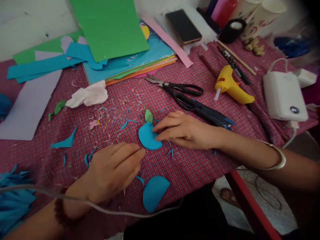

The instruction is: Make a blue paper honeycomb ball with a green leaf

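Observation:
A round blue paper piece (147, 137) lies on the checkered cloth, a green paper leaf (148, 116) at its top. The fingertips of my right hand (185, 130) rest on its right edge; the thumb and fingers are slightly apart, with nothing gripped. To the lower left, my left hand (116, 170) is over the cloth, its fingers together and bent, their undersides hidden. A second blue piece (155, 193), folded or half-round, lies near the front edge. Black-handled scissors (172, 87) lie behind my right hand.
A yellow glue gun (232, 86), a white power bank (285, 96) and a phone (183, 26) are at the right and back. Green card (110, 30) and coloured sheets lie at the back left. Blue scraps dot the cloth; a cable (100, 208) crosses the front.

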Tool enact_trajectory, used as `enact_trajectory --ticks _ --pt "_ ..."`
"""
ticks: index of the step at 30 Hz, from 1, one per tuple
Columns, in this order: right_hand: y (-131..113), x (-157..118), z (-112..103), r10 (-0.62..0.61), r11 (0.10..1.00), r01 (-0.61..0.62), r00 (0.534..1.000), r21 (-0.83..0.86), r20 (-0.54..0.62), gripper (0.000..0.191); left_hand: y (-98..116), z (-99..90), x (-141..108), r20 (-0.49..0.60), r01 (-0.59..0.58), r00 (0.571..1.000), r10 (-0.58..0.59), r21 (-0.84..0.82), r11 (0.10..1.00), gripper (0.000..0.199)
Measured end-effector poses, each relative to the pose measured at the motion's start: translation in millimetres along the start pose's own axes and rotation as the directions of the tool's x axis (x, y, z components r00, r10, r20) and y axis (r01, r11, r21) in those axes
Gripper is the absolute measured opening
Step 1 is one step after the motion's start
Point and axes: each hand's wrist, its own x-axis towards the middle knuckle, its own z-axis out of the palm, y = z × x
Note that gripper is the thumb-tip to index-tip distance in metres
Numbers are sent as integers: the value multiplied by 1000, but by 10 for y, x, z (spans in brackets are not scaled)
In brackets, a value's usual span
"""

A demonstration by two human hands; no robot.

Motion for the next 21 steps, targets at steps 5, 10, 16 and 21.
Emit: enact_trajectory --ticks 5,10,16,21 --pt "4 29 31 43 972 2 981 234 -187 14 517 -125 22 273 253 941 -198 -183 950 20" --pt "-122 5 -85 78 991 -44 955 124 -285 8 712 -24 53 546 417 786 -290 -120 901 46" --pt "-226 -366 -506 199 869 -378 857 -319 -475 20 684 -13 176 683 557 662 -310 -171 813 25" --pt "63 -930 -807 572 417 -758 648 -502 -503 46 639 -18 129 687 562 680 -257 -263 784 16"
